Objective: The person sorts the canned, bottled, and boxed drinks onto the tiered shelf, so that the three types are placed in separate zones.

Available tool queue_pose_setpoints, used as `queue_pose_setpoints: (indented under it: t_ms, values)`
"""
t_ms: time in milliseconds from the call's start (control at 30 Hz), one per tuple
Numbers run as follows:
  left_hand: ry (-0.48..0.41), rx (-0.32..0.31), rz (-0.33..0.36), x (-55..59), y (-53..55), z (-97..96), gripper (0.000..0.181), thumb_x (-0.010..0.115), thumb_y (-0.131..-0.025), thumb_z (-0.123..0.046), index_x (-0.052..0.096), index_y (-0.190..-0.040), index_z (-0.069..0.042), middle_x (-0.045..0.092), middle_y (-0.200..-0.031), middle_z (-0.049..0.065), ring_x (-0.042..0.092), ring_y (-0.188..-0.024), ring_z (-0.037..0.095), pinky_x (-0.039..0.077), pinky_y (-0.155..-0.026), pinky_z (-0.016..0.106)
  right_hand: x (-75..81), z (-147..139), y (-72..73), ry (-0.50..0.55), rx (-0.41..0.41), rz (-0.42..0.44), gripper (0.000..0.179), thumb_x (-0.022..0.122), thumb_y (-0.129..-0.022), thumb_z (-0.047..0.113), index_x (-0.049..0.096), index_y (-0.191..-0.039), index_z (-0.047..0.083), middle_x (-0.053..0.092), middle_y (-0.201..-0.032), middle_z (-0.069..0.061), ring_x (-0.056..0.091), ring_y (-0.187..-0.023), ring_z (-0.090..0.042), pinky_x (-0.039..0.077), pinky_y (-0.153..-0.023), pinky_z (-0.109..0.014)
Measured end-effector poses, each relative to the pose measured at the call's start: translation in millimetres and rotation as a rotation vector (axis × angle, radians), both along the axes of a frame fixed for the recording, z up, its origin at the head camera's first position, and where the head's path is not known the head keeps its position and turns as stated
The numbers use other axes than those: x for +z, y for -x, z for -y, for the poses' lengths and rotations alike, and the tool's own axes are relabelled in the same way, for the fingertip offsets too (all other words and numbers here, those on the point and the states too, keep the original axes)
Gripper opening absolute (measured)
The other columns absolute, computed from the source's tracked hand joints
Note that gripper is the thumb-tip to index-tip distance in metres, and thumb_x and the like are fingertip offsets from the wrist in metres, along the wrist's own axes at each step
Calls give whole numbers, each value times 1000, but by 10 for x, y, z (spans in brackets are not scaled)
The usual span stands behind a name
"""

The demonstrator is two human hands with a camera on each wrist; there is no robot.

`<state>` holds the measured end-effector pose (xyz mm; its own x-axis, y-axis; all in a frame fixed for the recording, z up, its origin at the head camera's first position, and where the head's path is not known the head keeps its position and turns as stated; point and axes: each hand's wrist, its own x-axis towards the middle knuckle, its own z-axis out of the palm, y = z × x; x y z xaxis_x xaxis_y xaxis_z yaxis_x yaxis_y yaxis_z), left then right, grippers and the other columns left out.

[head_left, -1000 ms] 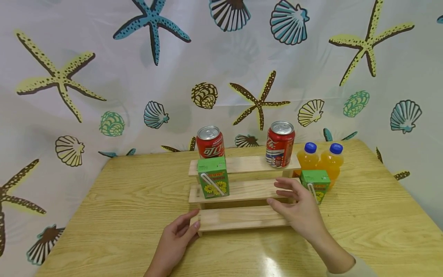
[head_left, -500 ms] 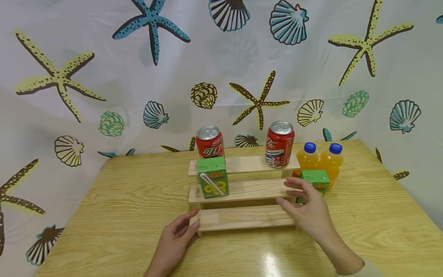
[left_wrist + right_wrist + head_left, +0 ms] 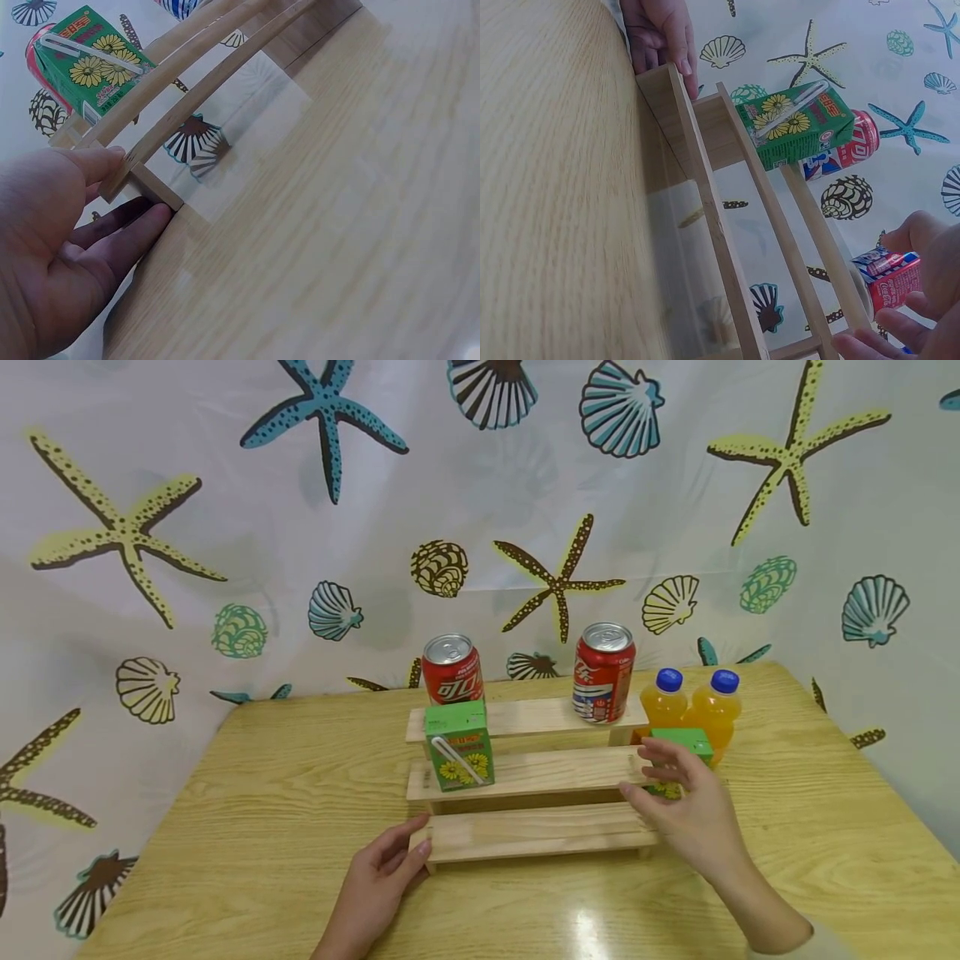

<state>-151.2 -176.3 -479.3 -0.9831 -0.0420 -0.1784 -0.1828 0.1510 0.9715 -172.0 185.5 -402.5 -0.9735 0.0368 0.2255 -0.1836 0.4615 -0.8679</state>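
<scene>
A three-tier wooden step rack (image 3: 540,833) stands on the table. My left hand (image 3: 372,881) holds the left end of its lowest step, thumb on top and fingers against the side leg, as the left wrist view shows. A green drink carton (image 3: 460,753) with a straw on its front sits at the left of the middle step. My right hand (image 3: 697,818) is beside the right end of the rack, fingers parted and nothing between them. Behind it, a second green carton (image 3: 681,739) stands on the table, partly hidden by the hand.
Two red cola cans stand on the top step, a left can (image 3: 452,670) and a right can (image 3: 603,672). Two orange drink bottles (image 3: 716,710) with blue caps are behind the second carton. A shell-and-starfish cloth (image 3: 375,527) hangs behind the table (image 3: 300,777).
My right hand has moved to the right, from over the middle step to the rack's right end, and now covers more of the second carton. The left hand keeps its hold.
</scene>
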Motion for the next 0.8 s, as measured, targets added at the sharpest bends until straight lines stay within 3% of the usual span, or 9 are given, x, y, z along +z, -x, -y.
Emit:
queue_pose_setpoints:
  t_ms: [133,400,533,667,800]
  values:
    - [-1,1,-1,-7,-2,-2,51,71,-94,-36,60,-139,-16,48,-148,20,50,-135,37,60,-90,28,17,-40,2,-54,-27,-18,56,79,-88,27,56,-136,7,64,-134,-10,64,-116,-29,56,-94,-47]
    - [-11,7,7,-10,2,-5,48,71,-94,-33,60,-139,-16,51,-146,18,54,-132,34,60,-89,28,-12,-112,-5,-59,-55,-44,56,81,-87,23,57,-134,5,65,-129,-14,64,-114,-33,52,-99,-57]
    - [-8,10,13,-5,3,-9,49,71,-94,-33,60,-139,-17,52,-146,18,55,-131,33,60,-89,29,-34,-140,-9,-58,-95,-38,53,80,-88,23,58,-133,7,66,-126,-13,63,-112,-29,60,-90,-35]
    - [-8,8,12,-3,2,-8,49,71,-94,-34,59,-139,-17,51,-146,19,55,-132,34,60,-90,29,-44,-175,-15,-35,-148,-25,52,78,-89,22,58,-134,7,65,-122,-15,61,-112,-29,56,-74,-9]
    - [-13,5,8,-5,-5,-4,49,70,-95,-33,59,-139,-16,51,-146,20,55,-131,35,60,-90,29,-47,-201,-16,-43,-197,-6,56,79,-89,25,56,-138,9,64,-122,-16,64,-102,-31,54,-70,-9]
